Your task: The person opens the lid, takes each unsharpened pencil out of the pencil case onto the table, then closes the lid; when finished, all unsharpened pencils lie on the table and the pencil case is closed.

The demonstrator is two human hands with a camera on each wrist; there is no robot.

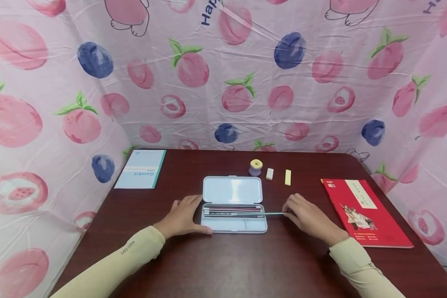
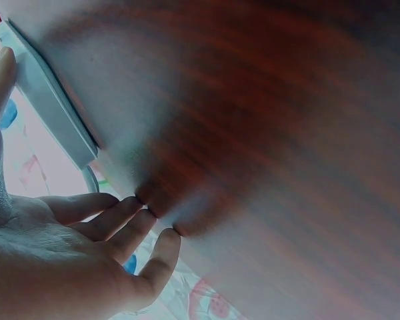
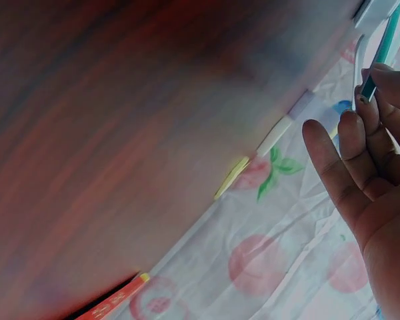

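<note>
A white pencil case (image 1: 223, 225) lies open on the table with its lid tipped back. Several dark pencils (image 1: 229, 209) lie in its long rear compartment; the two front compartments look bare. My left hand (image 1: 182, 216) spreads around the case's left end, thumb at the front corner. In the left wrist view, its loosely bent fingertips (image 2: 147, 213) rest at the tabletop beside the case. With thumb and fingertips, my right hand (image 1: 306, 216) pinches the end of a green pencil (image 3: 385, 45). That pencil reaches leftward across the case's right edge, over the other pencils.
Behind the case stand a purple and yellow round item (image 1: 255, 167), a white eraser (image 1: 270, 174) and a yellow block (image 1: 288, 177). A light blue notebook (image 1: 138, 169) lies back left, a red book (image 1: 368, 215) on the right. A fruit-print curtain (image 1: 223, 82) surrounds the table.
</note>
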